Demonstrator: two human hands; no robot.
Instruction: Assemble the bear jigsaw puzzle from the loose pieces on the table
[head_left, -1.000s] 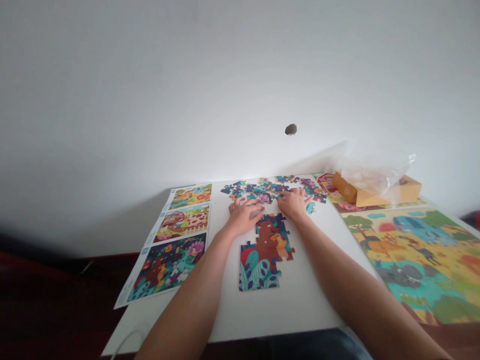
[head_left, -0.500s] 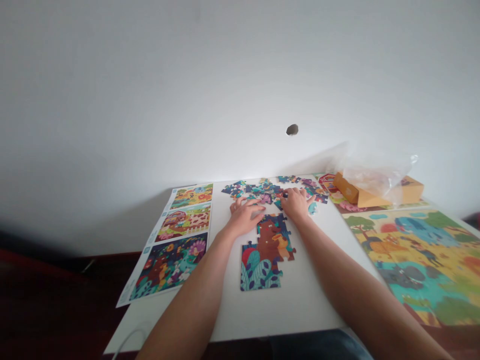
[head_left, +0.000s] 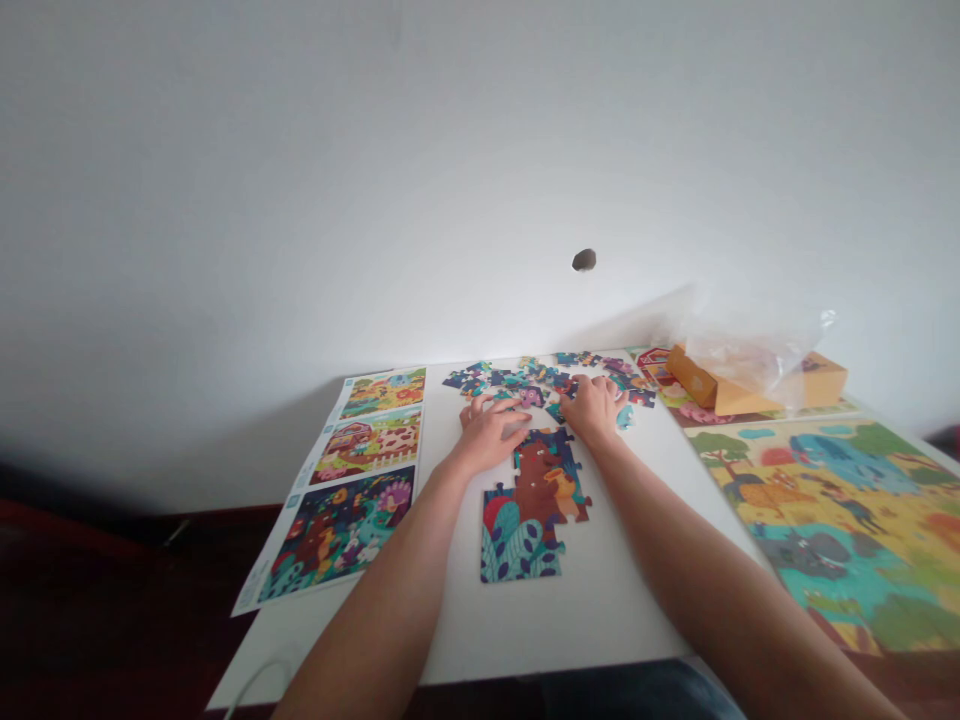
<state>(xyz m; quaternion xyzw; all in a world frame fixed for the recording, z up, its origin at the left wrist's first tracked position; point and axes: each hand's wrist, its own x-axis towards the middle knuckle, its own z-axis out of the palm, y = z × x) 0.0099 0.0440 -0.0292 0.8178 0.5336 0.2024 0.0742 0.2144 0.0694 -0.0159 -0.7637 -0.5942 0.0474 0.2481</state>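
My left hand [head_left: 491, 432] rests on the white tabletop with its fingers stretched out and apart, holding nothing. It lies just left of the upper part of a joined puzzle section [head_left: 536, 475], which shows a brown bear, an orange animal and teal leaves. At the near edge of a heap of loose puzzle pieces [head_left: 531, 396], my right hand [head_left: 595, 408] has its fingers curled down. A small dark puzzle piece appears to be between its thumb and index finger, partly hidden by them.
Left of the hands lies a printed sheet [head_left: 365, 450] with three pictures. On the right is an assembled animal puzzle [head_left: 840, 530]. Behind it, a yellow box [head_left: 739, 395] with a clear plastic bag [head_left: 757, 350] stands on another picture. The wall [head_left: 480, 200] rises behind the table.
My right hand has drawn its outer fingers in and shifted slightly among the loose pieces. My left hand and the joined puzzle section have stayed in place.
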